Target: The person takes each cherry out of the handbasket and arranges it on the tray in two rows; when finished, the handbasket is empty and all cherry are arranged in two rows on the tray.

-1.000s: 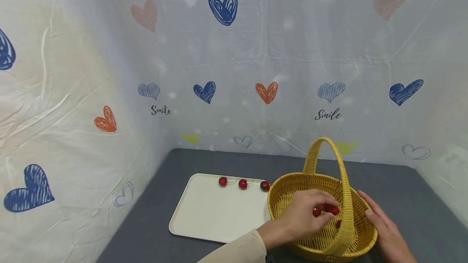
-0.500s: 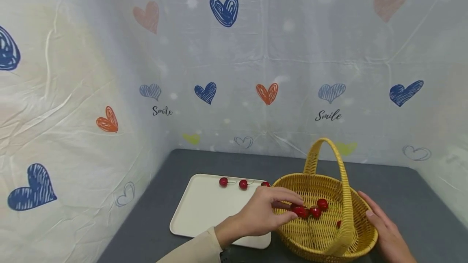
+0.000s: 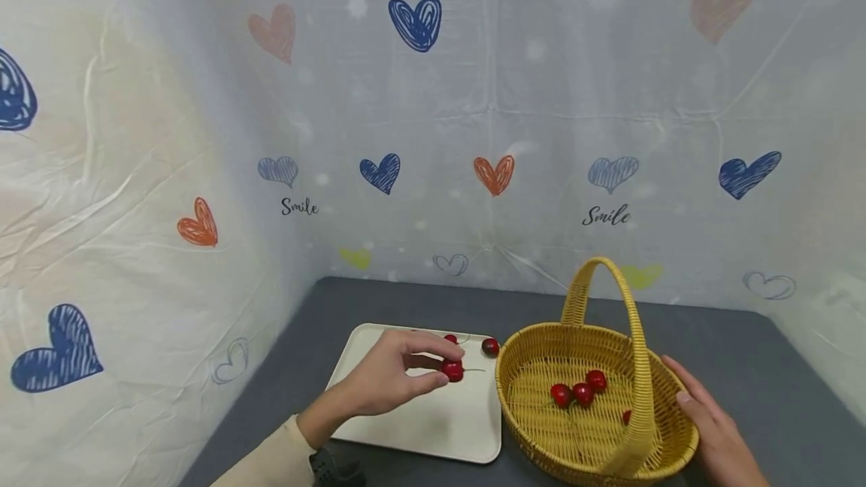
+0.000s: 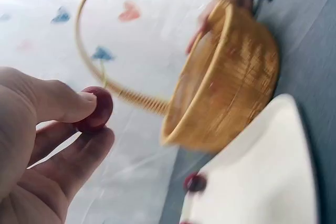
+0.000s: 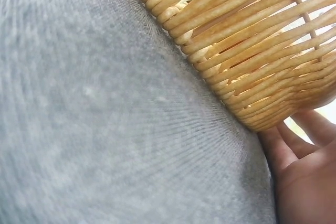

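My left hand (image 3: 389, 374) pinches a dark red cherry (image 3: 452, 370) between thumb and fingertips, above the cream tray (image 3: 433, 431). Its thin stem points right in the head view; the left wrist view also shows the cherry (image 4: 100, 109) in the pinch. Behind the fingers, another cherry (image 3: 450, 339) on the tray is partly hidden. A further cherry (image 3: 490, 347) lies by the tray's far right corner. My right hand (image 3: 713, 427) rests with extended fingers against the right side of the yellow wicker basket (image 3: 541, 449). Several cherries (image 3: 583, 394) lie inside, one partly covered by the handle.
The tall basket handle (image 3: 639, 367) arches over the basket's right part. Tray and basket stand close side by side on the dark grey table (image 3: 406, 295). A white cloth (image 3: 541, 81) printed with hearts hangs behind and along the sides.
My left hand has moved left from inside the basket to above the tray, carrying a cherry. The cherries left in the basket now show. My right hand has stayed at the basket's side.
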`<state>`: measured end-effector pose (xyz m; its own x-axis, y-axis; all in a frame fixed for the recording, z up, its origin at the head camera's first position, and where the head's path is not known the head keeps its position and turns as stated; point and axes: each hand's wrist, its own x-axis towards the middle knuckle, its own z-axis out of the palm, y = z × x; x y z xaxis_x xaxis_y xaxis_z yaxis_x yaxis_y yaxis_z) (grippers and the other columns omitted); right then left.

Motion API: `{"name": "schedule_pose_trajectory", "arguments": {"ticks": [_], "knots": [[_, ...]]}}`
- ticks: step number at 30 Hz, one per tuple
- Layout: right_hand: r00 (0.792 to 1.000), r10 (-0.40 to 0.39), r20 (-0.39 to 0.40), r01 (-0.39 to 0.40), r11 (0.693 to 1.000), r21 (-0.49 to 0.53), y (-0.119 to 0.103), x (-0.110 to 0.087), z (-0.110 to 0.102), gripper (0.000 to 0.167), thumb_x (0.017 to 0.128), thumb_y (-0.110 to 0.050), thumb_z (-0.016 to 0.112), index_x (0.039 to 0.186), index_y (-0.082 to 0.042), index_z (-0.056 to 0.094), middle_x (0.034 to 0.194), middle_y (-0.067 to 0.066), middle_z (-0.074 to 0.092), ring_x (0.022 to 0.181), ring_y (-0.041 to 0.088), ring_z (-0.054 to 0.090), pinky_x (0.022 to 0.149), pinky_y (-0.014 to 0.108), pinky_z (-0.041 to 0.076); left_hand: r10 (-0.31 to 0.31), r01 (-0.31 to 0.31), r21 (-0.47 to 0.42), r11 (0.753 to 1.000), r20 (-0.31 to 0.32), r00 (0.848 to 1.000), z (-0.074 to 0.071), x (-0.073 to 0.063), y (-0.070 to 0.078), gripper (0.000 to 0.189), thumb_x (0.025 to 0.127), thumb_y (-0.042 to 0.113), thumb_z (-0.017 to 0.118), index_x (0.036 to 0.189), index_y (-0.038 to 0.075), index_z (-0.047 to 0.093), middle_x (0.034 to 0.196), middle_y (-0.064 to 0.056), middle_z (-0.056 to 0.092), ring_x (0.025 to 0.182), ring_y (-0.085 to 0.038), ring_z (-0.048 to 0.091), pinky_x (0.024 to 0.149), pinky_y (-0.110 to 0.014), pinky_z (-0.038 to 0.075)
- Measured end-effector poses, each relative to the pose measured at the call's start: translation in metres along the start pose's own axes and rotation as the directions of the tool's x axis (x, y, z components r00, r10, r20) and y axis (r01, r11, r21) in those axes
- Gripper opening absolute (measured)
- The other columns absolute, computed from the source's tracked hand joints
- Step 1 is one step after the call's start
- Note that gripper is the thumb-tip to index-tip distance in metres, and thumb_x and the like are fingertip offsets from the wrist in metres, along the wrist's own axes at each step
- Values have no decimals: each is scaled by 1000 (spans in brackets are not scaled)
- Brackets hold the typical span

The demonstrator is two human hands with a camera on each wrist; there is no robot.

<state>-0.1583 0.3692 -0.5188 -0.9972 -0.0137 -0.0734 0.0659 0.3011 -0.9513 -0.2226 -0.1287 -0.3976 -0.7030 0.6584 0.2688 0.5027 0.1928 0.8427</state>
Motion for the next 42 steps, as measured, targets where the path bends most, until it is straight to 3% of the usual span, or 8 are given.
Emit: {"name": "schedule_pose_trajectory", "arguments": {"ticks": [12,19,27,36,42], "knots": [[1000,-26,-1,26,999,21,2,0,2,65,122,-44,25,179,-21,3,174,38,11,114,-26,48,84,22,61,-80,94,180,979,-81,994,-90,-30,-26,34,96,2,81,130,7,79,130,-14,79,115,-27,78,97,-31,65],[1000,-5,-2,5,1000,17,3,1,0,67,121,-50,26,179,-25,3,176,37,8,114,-27,47,85,22,61,-134,159,261,952,-111,985,-121,-37,-42,32,96,0,80,128,4,80,123,-15,80,108,-24,81,92,-30,66],[999,-32,3,32,999,9,2,1,0,65,122,-46,25,179,-22,4,177,35,9,117,-29,44,87,18,59,-219,259,256,931,-172,960,-127,-37,-68,32,96,-4,78,128,-2,78,125,-19,79,114,-34,80,90,-34,67],[999,-35,-7,35,999,0,1,0,0,67,121,-47,25,179,-19,4,176,35,10,117,-30,43,87,17,58,-194,233,249,940,-172,966,-113,-28,-108,33,96,-4,78,128,-4,77,123,-20,79,114,-35,80,90,-33,67],[1000,-21,11,20,999,40,1,0,0,66,121,-47,26,179,-22,3,177,34,9,117,-26,49,86,21,61,-248,287,216,933,-191,950,-102,-21,-131,32,96,-3,78,128,-2,79,123,-17,80,112,-30,80,90,-32,67]]}}
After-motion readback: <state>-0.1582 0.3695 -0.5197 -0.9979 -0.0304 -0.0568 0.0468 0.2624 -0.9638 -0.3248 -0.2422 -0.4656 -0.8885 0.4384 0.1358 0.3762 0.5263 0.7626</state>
